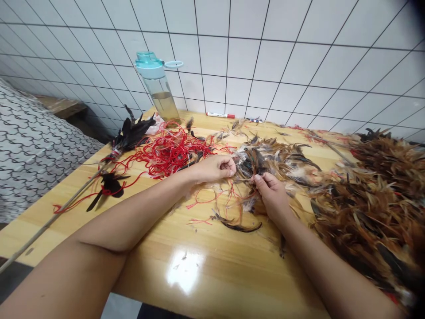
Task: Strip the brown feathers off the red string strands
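My left hand (215, 168) is curled shut at the edge of a small heap of brown and black feathers (275, 155), pinching feathers from it. Close beside it, my right hand (272, 195) also pinches feathers from the same heap, its fingers pressed together. Both hands rest on the glossy wooden table (186, 266). A tangle of red string (169, 153) lies just left of my left hand. Loose feathers and bits of red string lie scattered under my hands.
A big pile of brown feathers (375, 195) covers the table's right side. A thin stick with black feathers bound at its end (129, 133) lies at the left. A water bottle (159, 88) and a red marker (221, 115) stand by the tiled wall. A patterned cushion (36, 146) is at the far left.
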The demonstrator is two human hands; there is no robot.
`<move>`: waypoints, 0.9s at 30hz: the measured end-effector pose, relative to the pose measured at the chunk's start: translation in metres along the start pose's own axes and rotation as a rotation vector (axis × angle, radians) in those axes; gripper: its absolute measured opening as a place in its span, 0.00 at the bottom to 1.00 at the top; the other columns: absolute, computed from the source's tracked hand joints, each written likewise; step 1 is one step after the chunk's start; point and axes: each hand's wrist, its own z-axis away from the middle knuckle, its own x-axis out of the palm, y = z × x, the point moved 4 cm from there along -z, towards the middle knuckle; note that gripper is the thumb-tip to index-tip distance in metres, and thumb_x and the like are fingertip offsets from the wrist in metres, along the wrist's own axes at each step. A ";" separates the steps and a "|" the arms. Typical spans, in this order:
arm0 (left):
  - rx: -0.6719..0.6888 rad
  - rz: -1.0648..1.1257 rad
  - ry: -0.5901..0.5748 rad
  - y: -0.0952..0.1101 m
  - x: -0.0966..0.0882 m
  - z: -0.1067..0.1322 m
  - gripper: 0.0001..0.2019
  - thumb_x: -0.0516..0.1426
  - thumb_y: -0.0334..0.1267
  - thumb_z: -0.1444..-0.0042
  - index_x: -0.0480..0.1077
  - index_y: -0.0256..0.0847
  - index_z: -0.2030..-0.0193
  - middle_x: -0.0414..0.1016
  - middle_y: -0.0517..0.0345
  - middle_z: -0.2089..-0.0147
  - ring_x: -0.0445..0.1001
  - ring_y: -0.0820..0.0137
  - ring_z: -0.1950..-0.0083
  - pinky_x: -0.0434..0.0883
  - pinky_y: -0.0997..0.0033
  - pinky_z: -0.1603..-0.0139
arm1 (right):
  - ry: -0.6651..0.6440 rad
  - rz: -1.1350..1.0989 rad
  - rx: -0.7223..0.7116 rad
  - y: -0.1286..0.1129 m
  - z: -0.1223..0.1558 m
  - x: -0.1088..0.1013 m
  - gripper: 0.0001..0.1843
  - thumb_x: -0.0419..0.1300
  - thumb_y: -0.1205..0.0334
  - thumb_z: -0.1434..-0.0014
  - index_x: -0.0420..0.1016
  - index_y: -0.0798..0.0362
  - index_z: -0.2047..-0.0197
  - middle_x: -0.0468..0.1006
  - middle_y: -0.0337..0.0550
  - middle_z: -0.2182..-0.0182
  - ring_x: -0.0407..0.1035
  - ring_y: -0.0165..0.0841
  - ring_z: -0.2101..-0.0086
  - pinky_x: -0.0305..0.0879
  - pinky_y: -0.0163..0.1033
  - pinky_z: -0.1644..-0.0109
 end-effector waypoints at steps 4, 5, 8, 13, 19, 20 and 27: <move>0.094 -0.195 0.103 0.004 0.000 0.000 0.05 0.56 0.35 0.45 0.69 0.36 0.64 0.69 0.59 0.68 0.67 0.75 0.67 0.65 0.74 0.63 | -0.001 -0.009 -0.011 0.000 0.001 0.000 0.14 0.57 0.51 0.44 0.73 0.53 0.71 0.68 0.36 0.77 0.59 0.29 0.74 0.56 0.35 0.69; 0.135 -0.249 0.119 0.008 0.002 0.001 0.04 0.56 0.35 0.45 0.69 0.36 0.64 0.69 0.59 0.67 0.67 0.75 0.66 0.65 0.74 0.63 | 0.000 -0.012 -0.012 0.000 0.001 0.000 0.14 0.57 0.51 0.44 0.73 0.53 0.71 0.68 0.36 0.77 0.58 0.29 0.75 0.55 0.35 0.69; 0.284 -0.424 0.073 0.021 0.011 0.006 0.04 0.57 0.34 0.45 0.71 0.37 0.63 0.70 0.57 0.64 0.68 0.72 0.62 0.65 0.72 0.58 | 0.003 -0.033 -0.007 0.000 0.001 0.000 0.14 0.57 0.50 0.44 0.72 0.53 0.71 0.65 0.35 0.79 0.56 0.28 0.76 0.53 0.35 0.70; 0.425 -0.669 0.043 0.024 0.027 0.011 0.07 0.59 0.35 0.46 0.72 0.39 0.59 0.70 0.52 0.59 0.67 0.67 0.54 0.65 0.69 0.53 | 0.007 -0.043 -0.014 0.002 0.000 0.000 0.14 0.57 0.50 0.45 0.72 0.53 0.71 0.66 0.35 0.78 0.56 0.28 0.76 0.53 0.35 0.71; 0.493 -0.720 0.154 0.021 0.028 0.010 0.07 0.51 0.33 0.40 0.69 0.38 0.66 0.71 0.53 0.63 0.67 0.69 0.58 0.64 0.69 0.55 | 0.019 0.009 -0.041 0.001 0.000 0.000 0.15 0.57 0.50 0.44 0.72 0.53 0.71 0.67 0.36 0.78 0.58 0.29 0.75 0.55 0.35 0.71; 0.484 -0.704 0.165 0.023 0.026 0.010 0.06 0.51 0.33 0.40 0.68 0.37 0.66 0.71 0.54 0.64 0.67 0.69 0.60 0.64 0.70 0.56 | 0.018 0.022 -0.044 0.001 0.000 0.000 0.15 0.56 0.50 0.44 0.72 0.53 0.71 0.67 0.36 0.78 0.58 0.29 0.75 0.55 0.35 0.71; 0.522 -0.820 0.137 0.034 0.026 0.015 0.07 0.49 0.33 0.39 0.68 0.39 0.64 0.72 0.57 0.67 0.68 0.70 0.62 0.63 0.71 0.58 | 0.076 0.203 -0.162 -0.002 -0.001 -0.003 0.16 0.55 0.54 0.43 0.63 0.52 0.79 0.62 0.34 0.81 0.55 0.28 0.77 0.52 0.35 0.73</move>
